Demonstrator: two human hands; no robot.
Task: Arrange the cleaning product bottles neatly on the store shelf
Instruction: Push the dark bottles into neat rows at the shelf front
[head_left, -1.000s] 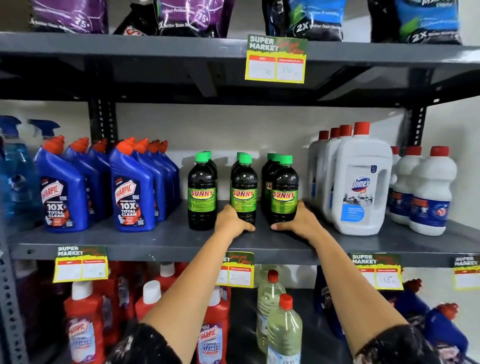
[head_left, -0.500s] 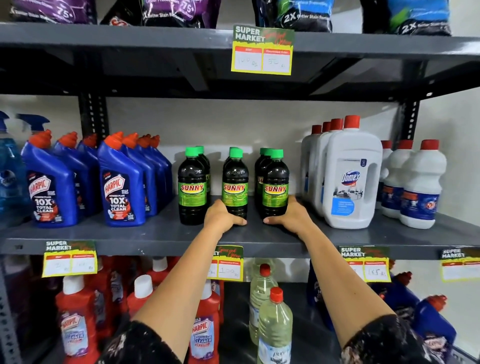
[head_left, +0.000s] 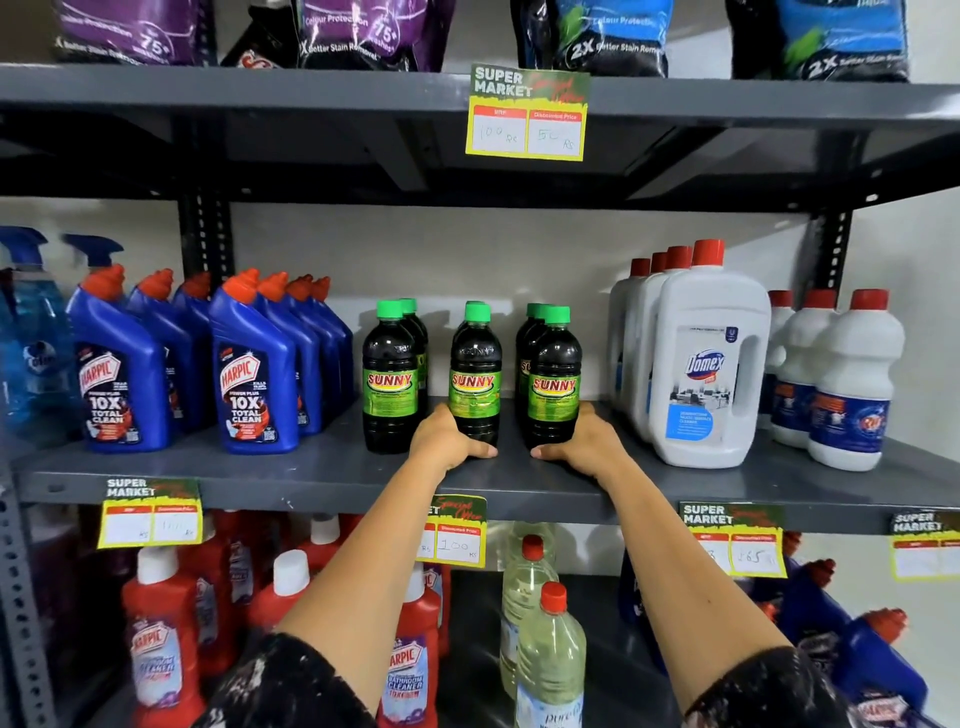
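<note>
Neither hand has shifted: left hand (head_left: 447, 441) cups middle Sunny bottle (head_left: 474, 376), right hand (head_left: 584, 444) the right Sunny bottle (head_left: 553, 382).

Your Sunny bottles (head_left: 474, 382): dark, green caps, green-yellow labels. Harpic bottles (head_left: 254, 374): blue, orange caps. Domex jug (head_left: 709, 364): white, red cap. Shelf (head_left: 332, 473): grey. Your sleeves (head_left: 283, 686): black, speckled white.

Seven dark Sunny bottles (head_left: 475, 384), seven blue Harpic bottles (head_left: 254, 379), two hands.
</note>
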